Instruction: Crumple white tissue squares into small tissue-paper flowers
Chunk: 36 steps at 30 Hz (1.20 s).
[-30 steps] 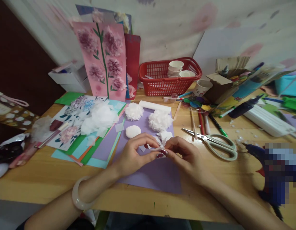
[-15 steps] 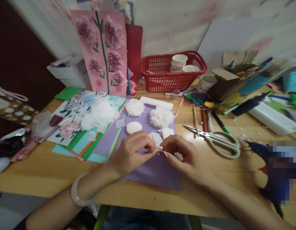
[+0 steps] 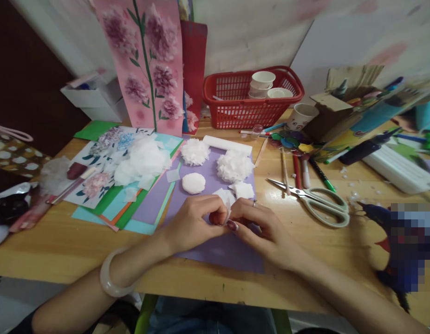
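Observation:
My left hand (image 3: 194, 221) and my right hand (image 3: 258, 227) meet over a purple paper sheet (image 3: 222, 248), both pinching a small piece of white tissue paper (image 3: 226, 200) between thumbs and fingertips. Just beyond my fingers lie a folded tissue square (image 3: 243, 190), a flat round tissue pad (image 3: 193, 183) and two fluffy white tissue flowers (image 3: 235, 166). A pale bangle (image 3: 108, 285) circles my left wrist.
Scissors (image 3: 317, 200) lie to the right, with pens and markers (image 3: 305, 169) behind them. A red basket (image 3: 250, 99) with paper cups stands at the back. Coloured papers and loose tissue (image 3: 138, 160) pile up at the left, below a pink flower card (image 3: 145, 69).
Both hands have drawn slightly closer together and tightened their pinch on the tissue. The view has tilted a little, so the table's things sit higher in the picture.

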Motion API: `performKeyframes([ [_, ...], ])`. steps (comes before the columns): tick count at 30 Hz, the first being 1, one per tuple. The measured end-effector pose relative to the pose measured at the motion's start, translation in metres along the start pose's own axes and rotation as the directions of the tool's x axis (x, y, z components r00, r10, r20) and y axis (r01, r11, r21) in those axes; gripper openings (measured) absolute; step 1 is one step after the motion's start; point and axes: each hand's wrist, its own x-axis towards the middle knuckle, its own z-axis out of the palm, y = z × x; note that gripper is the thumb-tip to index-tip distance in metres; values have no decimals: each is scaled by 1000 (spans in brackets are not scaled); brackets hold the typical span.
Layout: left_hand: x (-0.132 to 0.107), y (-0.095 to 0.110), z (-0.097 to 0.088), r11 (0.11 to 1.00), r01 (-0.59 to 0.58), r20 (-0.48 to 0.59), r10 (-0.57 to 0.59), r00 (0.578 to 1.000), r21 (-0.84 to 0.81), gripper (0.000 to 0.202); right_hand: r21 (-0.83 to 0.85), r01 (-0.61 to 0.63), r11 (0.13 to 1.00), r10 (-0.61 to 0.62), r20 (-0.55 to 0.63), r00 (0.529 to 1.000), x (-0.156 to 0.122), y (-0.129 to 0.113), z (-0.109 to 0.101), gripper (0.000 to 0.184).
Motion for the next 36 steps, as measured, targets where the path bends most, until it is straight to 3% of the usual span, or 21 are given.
performKeyframes([
  [10, 1, 3, 0, 999, 23, 8, -23, 1000, 29, 28, 25, -16, 1000, 15, 15, 1000, -1, 0, 0, 18],
  [14, 1, 4, -1, 997, 53, -42, -55, 998, -50, 28, 72, -8, 997, 9, -13, 1000, -1, -1, -4, 19],
  [17, 0, 1, -1, 995, -48, -122, 36, 992, -89, 16, 106, 22, 994, -16, -52, 999, -2, 0, -6, 18],
  [20, -1, -2, -2, 990, -135, -170, 125, 977, -49, 20, 141, 9, 990, 5, -95, 995, -4, 4, -6, 16],
  [28, 1, 0, -1, 982, -190, -235, 189, 953, 20, 24, 229, -21, 973, 52, -130, 990, -3, 6, -6, 13],
  [36, 2, 4, 0, 967, -237, -241, 252, 937, 90, 26, 190, -38, 981, 68, -152, 986, -1, 3, -6, 14],
])
